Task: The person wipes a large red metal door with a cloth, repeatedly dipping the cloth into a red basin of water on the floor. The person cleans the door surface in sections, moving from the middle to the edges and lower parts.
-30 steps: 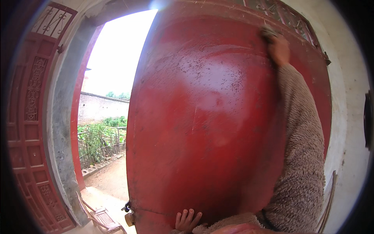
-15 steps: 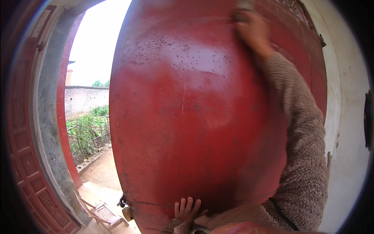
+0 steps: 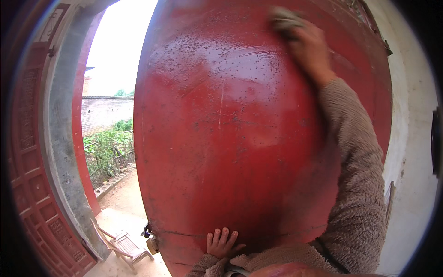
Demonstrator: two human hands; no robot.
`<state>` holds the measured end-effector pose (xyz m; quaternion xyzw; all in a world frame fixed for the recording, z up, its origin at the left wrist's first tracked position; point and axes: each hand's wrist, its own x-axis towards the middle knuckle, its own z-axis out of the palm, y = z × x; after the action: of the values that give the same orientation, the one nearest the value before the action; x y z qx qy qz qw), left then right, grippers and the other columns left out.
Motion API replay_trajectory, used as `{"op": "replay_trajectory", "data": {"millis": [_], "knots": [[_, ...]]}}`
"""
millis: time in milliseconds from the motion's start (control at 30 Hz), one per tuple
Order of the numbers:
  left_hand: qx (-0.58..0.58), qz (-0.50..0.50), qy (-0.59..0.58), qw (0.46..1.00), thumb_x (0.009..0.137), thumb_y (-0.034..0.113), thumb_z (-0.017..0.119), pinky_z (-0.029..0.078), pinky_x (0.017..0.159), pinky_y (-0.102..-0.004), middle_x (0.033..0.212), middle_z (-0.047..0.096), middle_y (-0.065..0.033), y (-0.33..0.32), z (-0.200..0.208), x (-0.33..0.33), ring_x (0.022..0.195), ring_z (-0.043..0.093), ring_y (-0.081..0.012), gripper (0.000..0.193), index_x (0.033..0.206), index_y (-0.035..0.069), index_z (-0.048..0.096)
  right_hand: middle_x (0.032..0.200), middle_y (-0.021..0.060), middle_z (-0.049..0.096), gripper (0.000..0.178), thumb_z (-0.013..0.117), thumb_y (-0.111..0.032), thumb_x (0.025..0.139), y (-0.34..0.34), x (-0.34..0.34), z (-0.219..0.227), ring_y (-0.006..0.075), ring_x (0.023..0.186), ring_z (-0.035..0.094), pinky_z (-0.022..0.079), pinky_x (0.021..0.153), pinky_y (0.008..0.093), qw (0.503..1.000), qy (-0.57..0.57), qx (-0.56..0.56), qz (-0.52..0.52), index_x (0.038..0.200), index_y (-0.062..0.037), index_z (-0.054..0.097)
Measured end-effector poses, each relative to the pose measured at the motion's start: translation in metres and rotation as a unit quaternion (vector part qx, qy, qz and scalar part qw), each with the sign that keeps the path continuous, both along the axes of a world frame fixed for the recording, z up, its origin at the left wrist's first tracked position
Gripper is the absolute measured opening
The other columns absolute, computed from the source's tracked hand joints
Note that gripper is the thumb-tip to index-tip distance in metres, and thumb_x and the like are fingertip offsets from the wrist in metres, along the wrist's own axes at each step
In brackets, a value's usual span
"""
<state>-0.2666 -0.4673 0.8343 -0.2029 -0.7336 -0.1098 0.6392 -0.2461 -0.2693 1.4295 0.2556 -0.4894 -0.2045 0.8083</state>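
A large red door (image 3: 198, 152) fills the middle of the view, its upper part wet, glossy and dotted with dark specks. High on it, my right hand (image 3: 311, 48) is closed around a greyish cloth (image 3: 286, 19) and presses it against the surface. Motion blurs the cloth a little. Low down, my left hand (image 3: 223, 243) lies flat on the door with its fingers spread, holding nothing. Brown fuzzy sleeves cover both arms. Left of that hand, a padlock (image 3: 152, 244) hangs at the door's edge.
Through the doorway at left stand a folding wooden chair (image 3: 125, 247), a fenced garden (image 3: 108, 152) and a brick wall (image 3: 106, 112). Another red panelled door leaf (image 3: 39, 189) is at far left. A pale wall (image 3: 410, 198) borders the right side.
My right hand has shifted slightly right and down in the picture, with the cloth now showing more clearly. The whole view has tilted a little. My left hand stays flat on the door.
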Motion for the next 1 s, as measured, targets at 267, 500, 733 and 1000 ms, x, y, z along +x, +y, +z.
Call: {"op": "replay_trajectory", "data": {"millis": [267, 500, 733, 1000], "knots": [[0.005, 0.01, 0.011, 1.0, 0.084, 0.066, 0.051, 0.016, 0.114, -0.0538, 0.149, 0.035, -0.0121, 0.007, -0.003, -0.007, 0.141, 0.027, -0.0322, 0.072, 0.14, 0.022, 0.046, 0.121, 0.0205, 0.061, 0.046, 0.055, -0.029, 0.082, 0.284, 0.027, -0.018, 0.0402, 0.111, 0.057, 0.045, 0.096, 0.0457, 0.853, -0.024, -0.521, -0.019, 0.123, -0.0108, 0.06], [0.019, 0.053, 0.032, 0.998, 0.087, 0.069, 0.04, 0.022, 0.114, -0.0499, 0.15, 0.036, -0.0059, 0.014, -0.005, -0.011, 0.14, 0.032, -0.026, 0.071, 0.144, 0.025, 0.04, 0.11, 0.0207, 0.065, 0.035, 0.051, -0.024, 0.084, 0.07, -0.001, 0.104, 0.0393, 0.099, 0.062, 0.049, 0.086, 0.047, 0.97, -0.034, -0.241, 0.005, 0.117, -0.0188, 0.063], [0.019, 0.066, 0.047, 0.997, 0.086, 0.071, 0.04, 0.027, 0.112, -0.0438, 0.147, 0.039, -0.0032, 0.016, 0.003, -0.004, 0.137, 0.036, -0.0205, 0.068, 0.141, 0.03, 0.044, 0.081, 0.0183, 0.063, 0.018, 0.055, -0.008, 0.075, -0.184, -0.015, 0.118, 0.0359, 0.077, 0.06, 0.049, 0.073, 0.048, 0.99, 0.061, 0.102, 0.07, 0.085, -0.0087, 0.069], [0.008, -0.005, -0.053, 0.999, 0.083, 0.069, 0.05, 0.021, 0.112, -0.0462, 0.142, 0.043, -0.0027, -0.001, 0.004, 0.008, 0.138, 0.03, -0.0225, 0.062, 0.13, 0.029, 0.055, 0.117, 0.0043, 0.059, 0.029, 0.061, -0.006, 0.077, -0.265, -0.025, -0.077, 0.0271, 0.09, 0.057, 0.047, 0.08, 0.0397, 0.888, -0.124, 0.439, 0.062, 0.103, -0.0147, 0.068]]}}
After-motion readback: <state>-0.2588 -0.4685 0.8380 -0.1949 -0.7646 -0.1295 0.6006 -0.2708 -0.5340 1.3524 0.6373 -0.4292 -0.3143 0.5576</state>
